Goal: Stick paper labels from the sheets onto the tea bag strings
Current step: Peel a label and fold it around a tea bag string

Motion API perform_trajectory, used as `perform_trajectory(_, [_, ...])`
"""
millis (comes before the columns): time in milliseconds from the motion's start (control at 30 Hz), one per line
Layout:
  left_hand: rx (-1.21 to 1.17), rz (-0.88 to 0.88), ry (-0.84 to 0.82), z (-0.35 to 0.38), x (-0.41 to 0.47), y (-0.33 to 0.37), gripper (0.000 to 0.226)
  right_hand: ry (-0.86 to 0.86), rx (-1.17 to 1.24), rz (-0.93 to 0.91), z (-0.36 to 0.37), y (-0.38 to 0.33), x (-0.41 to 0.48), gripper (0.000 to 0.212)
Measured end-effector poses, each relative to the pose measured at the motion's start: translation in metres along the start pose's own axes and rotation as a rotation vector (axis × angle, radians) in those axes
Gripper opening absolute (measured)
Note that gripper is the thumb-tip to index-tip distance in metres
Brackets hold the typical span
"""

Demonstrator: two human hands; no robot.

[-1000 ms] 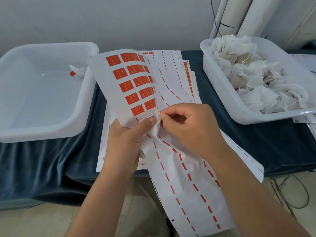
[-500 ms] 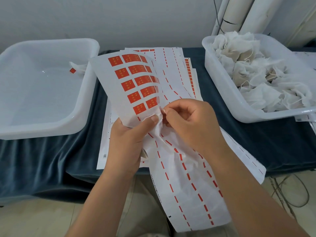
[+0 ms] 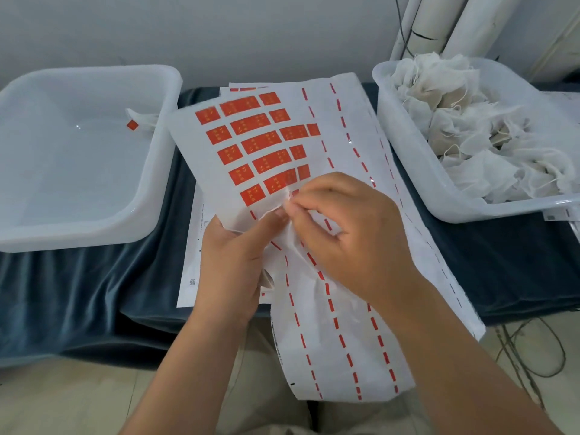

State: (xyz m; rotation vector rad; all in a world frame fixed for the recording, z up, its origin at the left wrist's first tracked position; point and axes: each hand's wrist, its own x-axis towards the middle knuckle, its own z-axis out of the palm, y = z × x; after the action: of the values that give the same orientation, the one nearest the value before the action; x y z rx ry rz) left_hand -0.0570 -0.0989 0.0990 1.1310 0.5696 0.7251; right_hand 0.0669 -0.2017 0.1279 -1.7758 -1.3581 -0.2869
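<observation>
A white label sheet [image 3: 191, 146] with rows of red labels [image 3: 260, 142] is held up over the table. My left hand [image 3: 232, 262] grips its lower edge, thumb on top. My right hand [image 3: 348, 233] pinches at the sheet's edge beside the lowest red labels, fingertip to fingertip with the left thumb. A tea bag seems tucked under my left hand; most of it is hidden. Used sheets [image 3: 339, 356] with only red dashes hang over the table edge. One labelled tea bag [image 3: 138, 120] lies in the left tub [image 3: 91, 227].
The right white tub [image 3: 405, 152] is piled with unlabelled tea bags [image 3: 464, 127]. More sheets [image 3: 194, 246] lie flat on the dark blue cloth [image 3: 78, 293]. White pipes [image 3: 439, 23] stand at the back right; cables [image 3: 530, 350] trail on the floor.
The held sheet has flattened and tipped back, showing more red labels. Both hands stay pinched together at its lower edge, shifted slightly up and right.
</observation>
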Motion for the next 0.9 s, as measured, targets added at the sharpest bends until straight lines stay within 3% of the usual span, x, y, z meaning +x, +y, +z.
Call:
perform_trajectory(133, [-0.091,-0.043,0.000,-0.003,0.001,0.003,0.028,-0.015,0.268,0.318,-0.007,-0.003,0.002,0.018])
perform_trajectory(200, [-0.100,-0.049,-0.006,-0.004,0.002,0.002,0.027,-0.083,0.237,0.379,-0.009,0.000,0.004,0.018])
perform_trajectory(400, [-0.013,0.016,0.014,-0.003,0.001,0.001,0.031,-0.180,0.092,0.328,-0.010,0.001,0.006,0.028])
perform_trajectory(667, [0.173,0.133,0.061,0.004,-0.003,0.003,0.028,-0.201,-0.266,0.062,-0.014,0.000,0.015,0.025])
perform_trajectory(733, [0.150,0.101,0.069,0.003,-0.002,0.004,0.030,-0.199,-0.220,0.092,-0.018,0.004,0.019,0.023])
perform_trajectory(900, [0.091,-0.023,0.121,0.001,0.002,0.006,0.045,-0.162,0.157,0.431,-0.015,0.016,0.017,0.013])
